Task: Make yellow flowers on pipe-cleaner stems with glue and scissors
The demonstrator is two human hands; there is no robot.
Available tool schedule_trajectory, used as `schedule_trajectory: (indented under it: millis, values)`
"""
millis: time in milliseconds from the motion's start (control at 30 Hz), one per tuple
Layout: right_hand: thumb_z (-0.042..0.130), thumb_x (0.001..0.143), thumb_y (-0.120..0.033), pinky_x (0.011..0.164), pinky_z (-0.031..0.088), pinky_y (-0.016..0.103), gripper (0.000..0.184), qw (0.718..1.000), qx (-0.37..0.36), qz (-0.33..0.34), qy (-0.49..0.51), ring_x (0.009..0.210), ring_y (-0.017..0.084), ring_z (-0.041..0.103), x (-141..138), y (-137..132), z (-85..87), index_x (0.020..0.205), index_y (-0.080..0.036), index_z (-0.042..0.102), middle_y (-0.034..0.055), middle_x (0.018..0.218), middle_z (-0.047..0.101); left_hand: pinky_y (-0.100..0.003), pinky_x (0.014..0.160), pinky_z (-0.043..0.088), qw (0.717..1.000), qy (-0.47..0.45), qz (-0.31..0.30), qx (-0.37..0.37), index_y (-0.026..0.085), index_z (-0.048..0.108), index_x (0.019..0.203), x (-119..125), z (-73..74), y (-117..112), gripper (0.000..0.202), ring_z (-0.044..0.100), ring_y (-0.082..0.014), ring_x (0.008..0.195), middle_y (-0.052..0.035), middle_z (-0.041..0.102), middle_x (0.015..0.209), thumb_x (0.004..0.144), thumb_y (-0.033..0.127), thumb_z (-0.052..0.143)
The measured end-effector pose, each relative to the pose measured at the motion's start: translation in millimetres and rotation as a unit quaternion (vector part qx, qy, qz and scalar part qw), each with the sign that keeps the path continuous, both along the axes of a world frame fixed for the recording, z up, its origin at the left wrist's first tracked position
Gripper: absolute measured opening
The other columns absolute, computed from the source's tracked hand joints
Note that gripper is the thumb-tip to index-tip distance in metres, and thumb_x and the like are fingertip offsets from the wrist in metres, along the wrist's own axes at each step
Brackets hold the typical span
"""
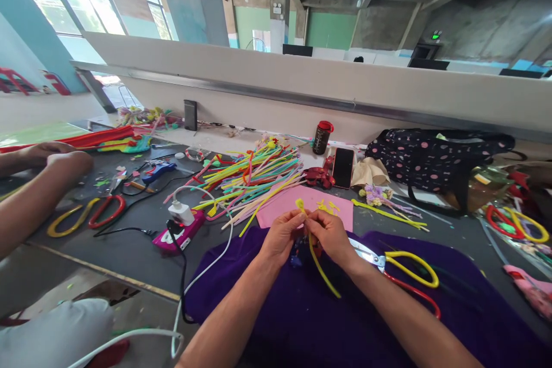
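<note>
My left hand (282, 233) and my right hand (331, 234) meet over the purple cloth (280, 316), fingertips pinched together. Between them is a yellow pipe cleaner (319, 270), its looped upper end poking up above the fingers and its long tail hanging down to the right. The fingers hide the part being gripped. Just behind my hands lies a pink sheet (271, 213) with small yellow pieces (328, 207) on it. Scissors (383, 261) with one yellow and one red handle rest on the cloth beside my right wrist, blades partly covered by it.
A pile of colored pipe cleaners (254, 172) spreads behind the pink sheet. To the left are a purple power strip (179, 236) with cables and another pair of scissors (107, 210). Another person's arm (43, 184) reaches in there. A phone (344, 168), bottle (321, 138) and patterned bag (414, 155) stand behind.
</note>
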State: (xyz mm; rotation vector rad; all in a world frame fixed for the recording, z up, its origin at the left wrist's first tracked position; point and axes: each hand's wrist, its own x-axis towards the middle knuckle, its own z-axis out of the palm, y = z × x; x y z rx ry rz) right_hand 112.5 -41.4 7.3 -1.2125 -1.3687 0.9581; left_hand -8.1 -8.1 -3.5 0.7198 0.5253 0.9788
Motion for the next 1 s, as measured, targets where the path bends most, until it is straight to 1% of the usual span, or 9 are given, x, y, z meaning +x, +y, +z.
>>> schedule_trajectory:
  millis: [67, 167, 367, 467, 567, 633, 733, 867, 1000]
  values:
    - [0.052, 0.079, -0.033, 0.046, 0.037, 0.023, 0.021, 0.994, 0.061, -0.034, -0.085, 0.045, 0.012, 0.048, -0.3, -2.1, 3.0, 0.063, -0.02, 0.054, -0.003, 0.051, 0.052, -0.02, 0.062, 0.043, 1.0, 0.001, 0.012, -0.008, 0.011, 0.064, 0.072, -0.3, -0.5, 0.4, 0.012, 0.054, -0.0091, 0.063, -0.0039, 0.061, 0.075, 0.065, 0.021, 0.067]
    - [0.051, 0.08, -0.028, 0.056, 0.039, 0.024, 0.016, 0.974, 0.127, -0.061, -0.175, 0.057, 0.014, 0.053, -0.8, -4.6, 6.5, 0.068, -0.02, 0.058, -0.0003, 0.06, 0.058, -0.021, 0.063, 0.043, 1.0, 0.013, 0.019, -0.011, 0.011, 0.065, 0.074, 0.1, 1.1, -1.2, 0.014, 0.055, -0.0115, 0.068, -0.0052, 0.062, 0.075, 0.065, 0.022, 0.067]
    - [0.047, 0.082, -0.027, 0.057, 0.038, 0.023, 0.019, 0.963, 0.142, -0.062, -0.223, 0.059, 0.014, 0.054, -1.1, -5.2, 6.1, 0.069, -0.018, 0.058, 0.0014, 0.064, 0.06, -0.022, 0.065, 0.043, 0.999, 0.014, 0.032, 0.002, 0.012, 0.065, 0.069, 1.3, 6.8, -4.6, 0.013, 0.057, -0.0124, 0.068, -0.0044, 0.064, 0.075, 0.063, 0.022, 0.068]
    - [0.047, 0.082, -0.028, 0.055, 0.038, 0.022, 0.02, 0.97, 0.122, -0.044, -0.207, 0.056, 0.012, 0.053, -1.7, -5.3, 4.9, 0.066, -0.017, 0.056, -0.0003, 0.06, 0.058, -0.021, 0.063, 0.042, 0.999, 0.017, 0.037, 0.0, 0.012, 0.065, 0.069, 1.3, 6.9, -4.4, 0.013, 0.056, -0.0112, 0.065, -0.0036, 0.064, 0.073, 0.062, 0.023, 0.069]
    - [0.048, 0.081, -0.032, 0.045, 0.035, 0.02, 0.023, 0.984, 0.062, -0.018, -0.164, 0.044, 0.01, 0.047, -2.1, -4.9, 2.2, 0.062, -0.018, 0.051, -0.0043, 0.048, 0.049, -0.021, 0.059, 0.041, 0.998, 0.024, 0.051, -0.008, 0.012, 0.064, 0.068, 1.1, 6.0, -3.8, 0.015, 0.055, -0.01, 0.061, -0.0026, 0.063, 0.07, 0.06, 0.023, 0.07]
    - [0.048, 0.081, -0.035, 0.04, 0.032, 0.02, 0.025, 0.991, 0.025, 0.002, -0.129, 0.038, 0.009, 0.043, -1.9, -4.2, 0.1, 0.062, -0.019, 0.049, -0.0064, 0.042, 0.044, -0.02, 0.055, 0.04, 0.998, 0.03, 0.055, -0.014, 0.012, 0.063, 0.067, 0.6, 5.2, -3.1, 0.014, 0.054, -0.0089, 0.058, -0.0017, 0.062, 0.069, 0.059, 0.023, 0.07]
    - [0.047, 0.081, -0.038, 0.038, 0.032, 0.019, 0.027, 0.995, -0.003, 0.025, -0.095, 0.035, 0.009, 0.043, -1.1, -3.1, -1.8, 0.062, -0.019, 0.047, -0.007, 0.041, 0.044, -0.017, 0.047, 0.035, 0.998, 0.043, 0.049, -0.024, 0.012, 0.062, 0.067, -0.5, 3.2, -1.1, 0.014, 0.05, -0.006, 0.052, -0.0003, 0.06, 0.066, 0.061, 0.023, 0.069]
    - [0.048, 0.08, -0.04, 0.036, 0.031, 0.019, 0.029, 0.994, -0.013, 0.038, -0.102, 0.034, 0.008, 0.043, -1.5, -4.0, -3.0, 0.062, -0.018, 0.048, -0.0068, 0.041, 0.045, -0.014, 0.039, 0.029, 0.998, 0.04, 0.015, -0.036, 0.011, 0.062, 0.072, -3.2, 0.2, 3.5, 0.016, 0.046, -0.0034, 0.046, 0.0009, 0.055, 0.06, 0.064, 0.025, 0.066]
    - [0.048, 0.08, -0.041, 0.035, 0.031, 0.019, 0.029, 0.99, -0.018, 0.055, -0.126, 0.034, 0.008, 0.044, -0.2, -5.7, 1.1, 0.063, -0.018, 0.051, -0.0065, 0.042, 0.045, -0.012, 0.033, 0.022, 0.997, -0.005, -0.044, -0.058, 0.011, 0.06, 0.073, -8.0, 2.2, 7.7, 0.016, 0.042, -0.0018, 0.043, 0.0014, 0.053, 0.06, 0.065, 0.024, 0.064]
